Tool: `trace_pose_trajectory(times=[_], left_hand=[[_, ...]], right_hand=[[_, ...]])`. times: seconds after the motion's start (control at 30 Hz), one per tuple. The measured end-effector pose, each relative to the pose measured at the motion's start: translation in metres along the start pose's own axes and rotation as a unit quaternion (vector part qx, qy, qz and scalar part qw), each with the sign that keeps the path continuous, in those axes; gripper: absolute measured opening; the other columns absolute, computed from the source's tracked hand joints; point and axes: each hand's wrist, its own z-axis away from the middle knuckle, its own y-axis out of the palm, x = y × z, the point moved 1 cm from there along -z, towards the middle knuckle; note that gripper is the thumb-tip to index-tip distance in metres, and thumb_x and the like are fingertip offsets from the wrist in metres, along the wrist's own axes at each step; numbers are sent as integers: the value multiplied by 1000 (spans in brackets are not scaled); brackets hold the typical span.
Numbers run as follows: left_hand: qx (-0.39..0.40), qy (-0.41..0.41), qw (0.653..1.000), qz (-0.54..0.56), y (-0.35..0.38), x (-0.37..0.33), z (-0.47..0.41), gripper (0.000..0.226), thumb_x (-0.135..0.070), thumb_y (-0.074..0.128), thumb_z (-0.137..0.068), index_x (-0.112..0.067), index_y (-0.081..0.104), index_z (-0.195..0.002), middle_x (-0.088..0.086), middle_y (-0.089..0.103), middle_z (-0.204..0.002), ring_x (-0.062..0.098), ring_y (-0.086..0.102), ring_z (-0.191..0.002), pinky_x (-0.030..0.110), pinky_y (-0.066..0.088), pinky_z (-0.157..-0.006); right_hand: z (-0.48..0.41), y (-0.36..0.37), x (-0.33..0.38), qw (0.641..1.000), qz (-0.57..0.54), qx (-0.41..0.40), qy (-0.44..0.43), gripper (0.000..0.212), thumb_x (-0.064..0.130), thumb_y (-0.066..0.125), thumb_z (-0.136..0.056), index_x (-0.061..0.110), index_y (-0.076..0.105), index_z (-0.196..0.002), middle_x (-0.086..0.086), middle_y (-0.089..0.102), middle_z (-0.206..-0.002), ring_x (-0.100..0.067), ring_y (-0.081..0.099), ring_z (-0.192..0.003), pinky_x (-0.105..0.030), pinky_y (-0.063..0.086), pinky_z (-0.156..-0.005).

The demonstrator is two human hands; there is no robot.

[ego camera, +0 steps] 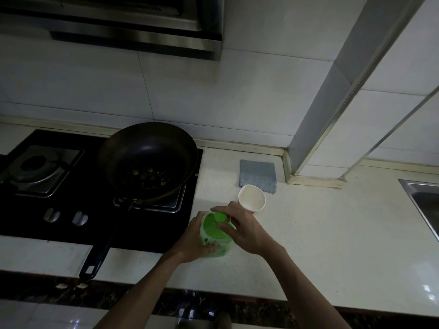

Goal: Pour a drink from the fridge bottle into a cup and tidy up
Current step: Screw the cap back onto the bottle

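From my remote seat I see the bottle (215, 236) standing upright on the counter (332, 233), just right of the hob (28, 224) and near the front edge; it is green, with its green cap (220, 217) on top. The left hand (193, 237) grasps the bottle's body from the left, fingers wrapped round the side and thumb across the lower front; the right hand (245, 230) comes over from the right, its thumb and fingers curled round the cap, pinching it.

The cup (251, 197) stands upright just beyond the bottle and a little to the right, mouth up, its lower edge hidden behind the right hand's knuckles; the inside looks pale, and I cannot tell whether it holds any drink. A folded grey-blue cloth (258, 175) lies flat just behind the cup, near the wall corner.

On the hob's right burner sits a dark pan (149, 160) with small bits in its bottom; its handle points toward the front edge; the left burner (35, 166) is bare. A steel sink (425, 200) shows at the far right; the hood (133, 36) hangs above the hob.
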Motion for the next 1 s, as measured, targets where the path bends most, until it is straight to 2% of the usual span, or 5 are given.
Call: trace_pose_trajectory(times=[0.37,0.53,0.7,0.87,1.0], left_hand=[[-3,-2,1000,-17,1,-5,0,77,-33,89,-58,-40,40,-117,-1,53,-121,16,61,-107,45,57,-83],[-15,3,1000,-6,3,-9,6,79,-34,87,-62,-39,40,-125,-3,56,-121,14,60,-109,41,56,-87],[-12,3,1000,11,3,-14,13,84,-31,87,-66,-37,39,-133,-4,58,-124,12,60,-112,41,54,-92],[-32,13,999,33,1,-20,24,97,-37,91,-59,-41,35,-138,-2,50,-133,13,56,-121,39,52,-98],[-36,13,995,96,-8,-26,33,100,-12,91,-59,-40,32,-135,-6,48,-132,0,56,-116,23,54,-88]], right_hand=[[11,36,0,976,-2,-195,92,42,49,61,-81,21,69,-111,5,54,-92,-6,53,-85,-30,53,-70],[22,47,-18,989,22,-106,96,65,52,70,-78,25,52,-135,9,48,-127,0,40,-117,-25,39,-98],[21,46,-21,995,-4,-48,88,82,32,85,-69,21,44,-138,8,45,-129,7,41,-116,-8,37,-94],[23,38,-7,993,-31,-78,88,73,29,86,-67,20,52,-132,5,54,-122,-4,51,-113,-25,45,-95],[14,12,26,985,-59,-137,86,66,36,87,-67,35,52,-123,10,60,-117,-11,58,-111,-41,52,-92]])
